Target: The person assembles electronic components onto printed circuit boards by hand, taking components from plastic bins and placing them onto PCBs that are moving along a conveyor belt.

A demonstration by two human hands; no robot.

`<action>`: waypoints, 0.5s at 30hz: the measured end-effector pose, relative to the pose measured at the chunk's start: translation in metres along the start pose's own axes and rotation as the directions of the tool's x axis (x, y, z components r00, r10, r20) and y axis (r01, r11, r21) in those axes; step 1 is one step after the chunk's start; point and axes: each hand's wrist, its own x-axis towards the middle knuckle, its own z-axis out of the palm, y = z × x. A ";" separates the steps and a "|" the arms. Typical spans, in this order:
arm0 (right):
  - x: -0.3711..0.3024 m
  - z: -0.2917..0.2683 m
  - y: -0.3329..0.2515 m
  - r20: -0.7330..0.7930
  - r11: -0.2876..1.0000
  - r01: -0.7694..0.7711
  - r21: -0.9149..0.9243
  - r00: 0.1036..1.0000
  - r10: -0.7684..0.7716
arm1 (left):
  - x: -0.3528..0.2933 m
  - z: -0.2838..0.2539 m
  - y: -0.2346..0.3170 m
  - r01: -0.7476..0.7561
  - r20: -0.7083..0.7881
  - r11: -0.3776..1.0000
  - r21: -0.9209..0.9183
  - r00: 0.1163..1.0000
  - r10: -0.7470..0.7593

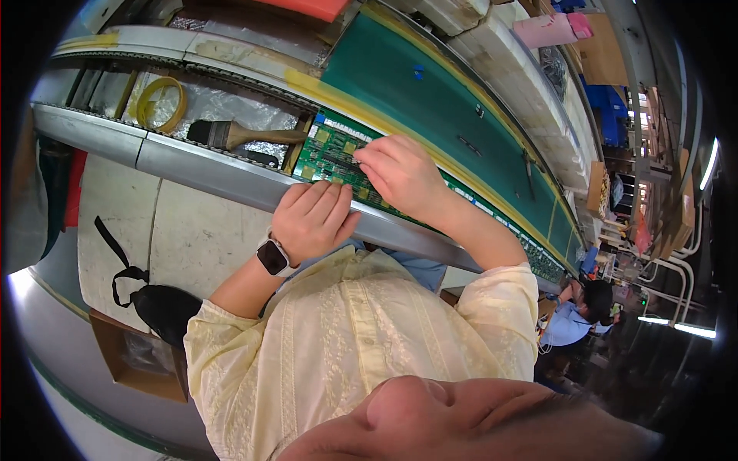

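Observation:
A long green circuit board (326, 168) packed with small components lies in the channel of a metal rail line in front of me. My right hand (400, 175) is over the board, thumb and fingertips pinched together close to its surface. Whatever is between those fingertips is too small or hidden to make out. My left hand (314, 218), with a watch at its wrist, rests on the near rail (231, 175). Its fingers lie side by side over the board's near edge, and its thumb stands apart. Left of the board is a brush (244, 136) with a wooden handle and dark bristles.
A yellow tape roll (161, 104) lies in the channel at left. Beyond the far rail runs a green mat (430, 100) with a few small parts and a dark tool (529, 170). A pink bottle (552, 29) lies at the back. Another person (576, 315) sits at far right.

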 end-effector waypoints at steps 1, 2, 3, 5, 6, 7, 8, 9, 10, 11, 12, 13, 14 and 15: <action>-0.001 -0.003 -0.002 0.017 1.000 -0.002 0.007 1.000 0.002 | -0.001 0.000 0.000 0.006 0.005 1.000 -0.003 1.000 -0.006; -0.003 -0.007 -0.003 0.031 1.000 -0.002 0.010 1.000 0.002 | -0.002 0.000 -0.001 0.012 0.011 1.000 -0.006 1.000 -0.012; -0.005 -0.012 -0.004 0.050 1.000 -0.022 -0.008 0.998 0.023 | -0.002 0.000 -0.001 0.020 0.009 1.000 -0.015 1.000 -0.020; -0.009 -0.015 -0.006 0.080 0.999 -0.044 -0.026 0.996 0.046 | -0.003 0.002 0.000 0.018 0.015 1.000 -0.007 1.000 -0.018; -0.011 -0.015 -0.007 0.082 0.997 -0.069 -0.022 0.994 0.071 | -0.003 0.001 0.000 0.022 0.015 1.000 -0.015 1.000 -0.022; -0.013 -0.015 -0.008 0.084 0.996 -0.093 -0.017 0.992 0.094 | -0.004 0.001 0.000 0.019 0.015 1.000 -0.009 1.000 -0.019; -0.013 -0.014 -0.009 0.090 0.995 -0.096 -0.017 0.991 0.097 | -0.005 0.001 0.000 0.016 0.015 1.000 -0.001 1.000 -0.016; -0.013 -0.013 -0.010 0.086 0.997 -0.075 0.008 0.994 0.074 | -0.005 0.002 0.001 0.015 0.016 1.000 -0.009 1.000 -0.015; -0.013 -0.013 -0.010 0.080 0.998 -0.054 0.034 0.995 0.051 | -0.005 0.003 0.001 0.013 0.011 1.000 -0.008 1.000 -0.013; -0.014 -0.011 -0.011 0.082 0.998 -0.059 0.032 0.995 0.056 | -0.005 0.004 0.002 0.011 0.006 1.000 -0.006 1.000 -0.011; -0.015 -0.008 -0.012 0.092 0.998 -0.053 0.035 0.994 0.050 | -0.005 0.004 0.002 0.013 0.006 1.000 -0.007 1.000 -0.013; -0.015 -0.007 -0.012 0.102 0.998 -0.048 0.038 0.994 0.044 | -0.005 0.004 0.002 0.010 0.005 1.000 -0.010 1.000 -0.010; -0.016 -0.007 -0.011 0.104 0.998 -0.048 0.038 0.994 0.044 | -0.005 0.004 0.002 0.007 0.003 1.000 -0.012 1.000 -0.007; -0.016 -0.006 -0.011 0.116 0.998 -0.054 0.030 0.992 0.051 | -0.005 0.004 0.002 0.009 0.003 1.000 -0.012 1.000 -0.009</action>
